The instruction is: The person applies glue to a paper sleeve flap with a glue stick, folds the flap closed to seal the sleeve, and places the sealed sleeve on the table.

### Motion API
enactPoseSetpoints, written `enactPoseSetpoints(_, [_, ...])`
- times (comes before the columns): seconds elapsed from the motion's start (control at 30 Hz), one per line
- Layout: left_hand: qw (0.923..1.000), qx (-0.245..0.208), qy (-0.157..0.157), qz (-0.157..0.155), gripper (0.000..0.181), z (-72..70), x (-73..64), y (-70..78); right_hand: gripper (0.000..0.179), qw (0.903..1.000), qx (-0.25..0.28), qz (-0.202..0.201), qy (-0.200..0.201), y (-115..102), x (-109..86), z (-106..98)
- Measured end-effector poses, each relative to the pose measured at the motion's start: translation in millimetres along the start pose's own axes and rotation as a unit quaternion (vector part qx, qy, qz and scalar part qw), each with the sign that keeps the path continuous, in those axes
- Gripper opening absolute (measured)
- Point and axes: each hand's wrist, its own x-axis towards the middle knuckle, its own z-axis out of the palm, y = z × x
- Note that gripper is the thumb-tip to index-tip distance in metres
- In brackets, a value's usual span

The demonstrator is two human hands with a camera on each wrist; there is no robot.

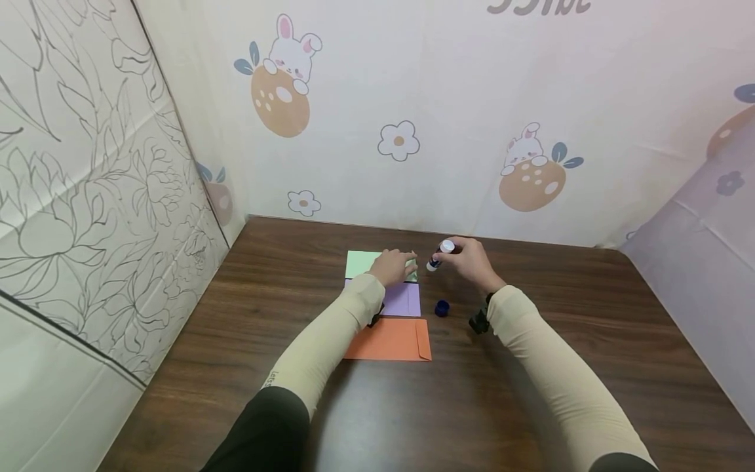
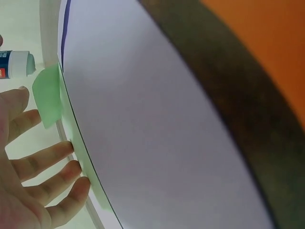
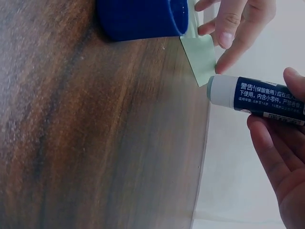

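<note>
My left hand [image 1: 390,266] rests its fingers on a light green envelope [image 1: 358,263] at the back of the table. The envelope's small flap [image 2: 46,95] stands raised beside the index finger. Between thumb and fingers, my right hand [image 1: 470,263] grips a dark blue and white glue stick [image 3: 271,101]. It is tilted, with its uncapped glue end pointing down toward the flap in the right wrist view. The blue glue cap [image 1: 442,308] stands on the table below the right hand.
A purple envelope [image 1: 408,299] lies just in front of the green one, partly under the left forearm. Nearer still is an orange envelope [image 1: 389,339] with its flap at the right. A patterned wall [image 1: 354,131] rises behind the wooden table [image 1: 248,288].
</note>
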Motion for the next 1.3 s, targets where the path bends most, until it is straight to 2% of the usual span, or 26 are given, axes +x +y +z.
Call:
enactPoseSetpoints(0.57, [0.999,-0.015,0.028,-0.031,0.034,2.8,-4.2,2.5,0.029,1.0,-0.001,0.004,0.0,-0.3,-0.1,-3.8])
enactPoseSetpoints(1.0, [0.9978,0.013,0.006,-0.065,0.026,5.8,-3.5,11.1,0.028,1.0,-0.005,0.001,0.002,1.5,-3.1,-3.3])
enactPoseSetpoints(1.3, [0.9972,-0.008,0.003,-0.074,0.022,8.2,0.9,8.4,0.028,0.9999,-0.01,-0.007,0.002,4.3,-3.2,-0.8])
